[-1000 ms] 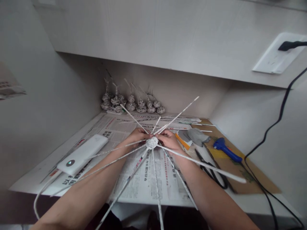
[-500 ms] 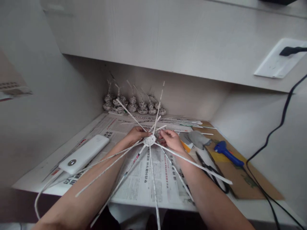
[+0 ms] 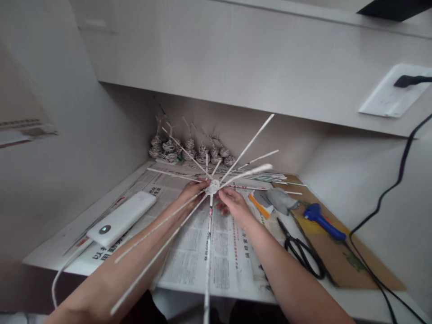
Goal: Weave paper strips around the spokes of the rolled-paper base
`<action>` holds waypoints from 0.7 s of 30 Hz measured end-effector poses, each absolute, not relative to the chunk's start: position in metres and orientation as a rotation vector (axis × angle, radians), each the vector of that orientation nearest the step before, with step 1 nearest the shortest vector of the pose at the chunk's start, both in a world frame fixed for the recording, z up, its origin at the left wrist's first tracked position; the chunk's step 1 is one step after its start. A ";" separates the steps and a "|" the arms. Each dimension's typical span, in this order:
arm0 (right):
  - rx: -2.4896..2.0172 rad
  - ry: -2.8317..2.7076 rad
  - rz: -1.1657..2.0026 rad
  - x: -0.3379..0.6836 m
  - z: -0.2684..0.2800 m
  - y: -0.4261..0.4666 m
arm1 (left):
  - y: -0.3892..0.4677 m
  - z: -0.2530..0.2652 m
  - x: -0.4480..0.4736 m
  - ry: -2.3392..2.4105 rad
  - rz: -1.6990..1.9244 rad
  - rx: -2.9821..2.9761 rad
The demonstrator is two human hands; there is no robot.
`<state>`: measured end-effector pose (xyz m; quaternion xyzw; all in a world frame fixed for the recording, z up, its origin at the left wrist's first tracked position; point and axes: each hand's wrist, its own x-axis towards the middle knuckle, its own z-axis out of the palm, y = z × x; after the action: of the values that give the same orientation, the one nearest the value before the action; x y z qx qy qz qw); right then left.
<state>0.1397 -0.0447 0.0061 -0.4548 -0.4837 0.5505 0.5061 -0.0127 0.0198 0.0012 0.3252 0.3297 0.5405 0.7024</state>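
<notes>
Our left hand [image 3: 191,191] closes on the left rim of a small woven disc [image 3: 213,186], the fingertips pressed together with just the thin edge between them. On the other side our right hand [image 3: 236,206] is loosely curled, thumb at the lower right of the rim and fingers bent below it; we cannot tell whether it pinches the disc or only touches it.

From the head view, we hold the disc over the newspaper [image 3: 189,263], about midway between the left and right edges of the desk [image 3: 47,252]. Long paper spokes [image 3: 208,261] fan out from it all round: one points straight towards us, past the front edge, two slant over our left forearm, and others rise towards the back edge.

Along the back edge, left of the middle, we see a row of woven gourds [image 3: 190,150] with thin stems. A bundle of loose paper sticks [image 3: 275,177] lies right of them, near the back right corner. Towards the left edge sits a white power bank [image 3: 126,216], its cable [image 3: 56,281] hanging over the front left corner. To the right of our right hand are an orange-edged card [image 3: 259,206], a grey cloth [image 3: 282,200] and black scissors [image 3: 294,241]. Nearer the right edge, a blue glue gun [image 3: 326,224] rests on brown cardboard [image 3: 359,272].
</notes>
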 end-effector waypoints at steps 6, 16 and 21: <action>-1.161 -1.300 1.061 0.134 0.000 -0.047 | 0.011 -0.007 0.003 0.784 1.274 0.722; -1.146 -0.884 0.950 0.130 -0.010 -0.037 | 0.000 0.004 0.005 0.833 1.050 0.737; -1.161 -0.833 0.941 0.124 -0.008 -0.044 | -0.002 0.004 0.007 0.770 1.033 0.752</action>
<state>0.1238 -0.0445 -0.0082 -0.5121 -0.3677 0.4150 0.6560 0.0068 -0.0015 0.0045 0.3422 0.3502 0.4699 0.7345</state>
